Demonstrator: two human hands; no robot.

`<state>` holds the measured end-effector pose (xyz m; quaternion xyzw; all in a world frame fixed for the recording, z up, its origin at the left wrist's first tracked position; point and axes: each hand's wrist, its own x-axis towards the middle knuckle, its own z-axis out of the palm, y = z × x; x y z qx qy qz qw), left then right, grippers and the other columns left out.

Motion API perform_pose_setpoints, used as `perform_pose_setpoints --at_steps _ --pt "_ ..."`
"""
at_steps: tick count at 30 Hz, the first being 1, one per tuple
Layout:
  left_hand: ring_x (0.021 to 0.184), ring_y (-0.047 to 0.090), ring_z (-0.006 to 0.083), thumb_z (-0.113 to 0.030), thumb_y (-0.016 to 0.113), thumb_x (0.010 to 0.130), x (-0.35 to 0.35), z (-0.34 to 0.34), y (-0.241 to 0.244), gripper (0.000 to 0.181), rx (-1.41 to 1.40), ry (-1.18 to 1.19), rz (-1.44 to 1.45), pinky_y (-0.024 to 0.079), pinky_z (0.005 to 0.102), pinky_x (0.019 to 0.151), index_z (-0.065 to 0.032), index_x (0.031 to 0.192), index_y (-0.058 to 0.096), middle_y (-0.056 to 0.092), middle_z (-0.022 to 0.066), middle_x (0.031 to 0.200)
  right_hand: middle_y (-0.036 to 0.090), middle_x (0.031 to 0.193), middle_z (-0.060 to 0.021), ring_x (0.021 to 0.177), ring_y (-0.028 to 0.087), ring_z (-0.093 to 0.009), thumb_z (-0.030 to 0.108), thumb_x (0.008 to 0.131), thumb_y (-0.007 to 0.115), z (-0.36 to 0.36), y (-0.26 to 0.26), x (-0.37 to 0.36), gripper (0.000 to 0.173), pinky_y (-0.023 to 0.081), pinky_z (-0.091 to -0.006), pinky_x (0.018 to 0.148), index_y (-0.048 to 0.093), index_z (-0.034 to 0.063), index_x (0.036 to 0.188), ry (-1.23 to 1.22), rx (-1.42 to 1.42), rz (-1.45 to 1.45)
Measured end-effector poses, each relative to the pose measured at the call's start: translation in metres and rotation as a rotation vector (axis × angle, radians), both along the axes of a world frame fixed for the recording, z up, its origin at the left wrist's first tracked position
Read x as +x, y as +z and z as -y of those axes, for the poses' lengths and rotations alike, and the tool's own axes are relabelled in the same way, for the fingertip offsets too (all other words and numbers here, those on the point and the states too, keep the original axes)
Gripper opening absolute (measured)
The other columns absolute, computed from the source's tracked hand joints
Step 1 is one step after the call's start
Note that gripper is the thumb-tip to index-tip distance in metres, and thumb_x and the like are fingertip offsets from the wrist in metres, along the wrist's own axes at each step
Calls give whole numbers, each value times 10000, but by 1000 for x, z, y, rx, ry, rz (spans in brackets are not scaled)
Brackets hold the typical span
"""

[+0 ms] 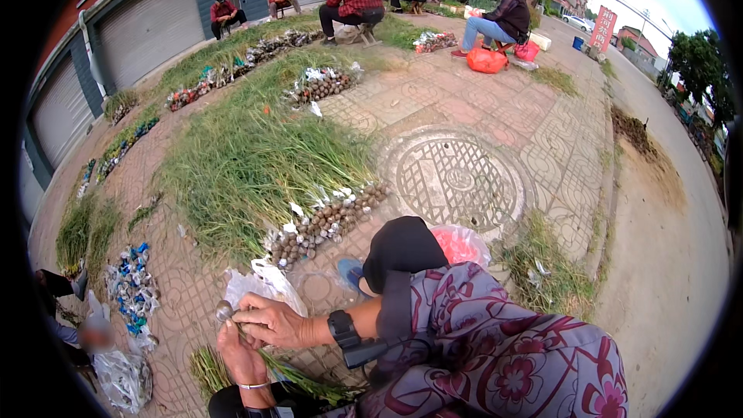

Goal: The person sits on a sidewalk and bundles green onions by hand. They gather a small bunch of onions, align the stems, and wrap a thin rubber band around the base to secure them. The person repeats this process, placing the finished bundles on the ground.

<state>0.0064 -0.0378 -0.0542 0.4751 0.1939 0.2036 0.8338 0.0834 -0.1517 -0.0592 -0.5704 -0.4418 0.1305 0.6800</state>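
Note:
My left hand [241,360], with a silver bangle at its wrist, grips a leafy green plant stem [302,380]. A round, brown bulb-like ball [224,310] sits at the stem's end, just past my fingertips. My right hand [270,320] has a black strap on its wrist. Its fingers pinch the stem close beside the ball, touching my left hand. Beyond the hands, a white plastic bag [273,284] lies on the paving. Further off, a row of similar balls [331,223] tied with white plastic is laid out with its long green tops [261,157] spread behind.
A clear bag of pink material [458,244] stands by my knee. A manhole cover [461,177] lies ahead. Bundled stems [210,370] rest near my left hand, and blue-and-white wrapped bundles [133,287] lie farther left. Several people sit on stools, one [75,325] at the left edge.

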Motion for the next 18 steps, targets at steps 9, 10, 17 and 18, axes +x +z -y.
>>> perform_pose_setpoints --at_steps 9,10,17,18 --pt "482 415 71 -181 425 905 1 -6 7 116 -71 13 -57 282 205 399 -100 846 484 500 -3 674 552 909 -107 808 603 -250 31 775 553 2 15 12 164 490 -324 683 599 0 929 -100 -6 189" --pt "476 359 58 -176 428 906 4 -4 9 119 -53 -103 -12 253 203 410 -101 822 464 458 -14 660 558 918 -108 765 602 -259 42 771 564 6 19 24 179 490 -319 667 597 0 942 -161 37 346" --pt "487 277 47 -215 431 955 -11 3 20 206 329 -224 -29 230 208 440 -80 799 438 360 -44 615 517 1150 -42 803 528 -99 91 706 696 19 67 41 531 442 -226 625 545 72 1215 168 -260 255" --pt "502 291 45 -229 424 961 -11 2 12 225 478 -241 11 244 212 451 -61 817 467 362 -48 601 522 1146 -49 822 536 -116 84 692 694 18 69 41 531 447 -235 628 550 72 1203 208 -277 274"
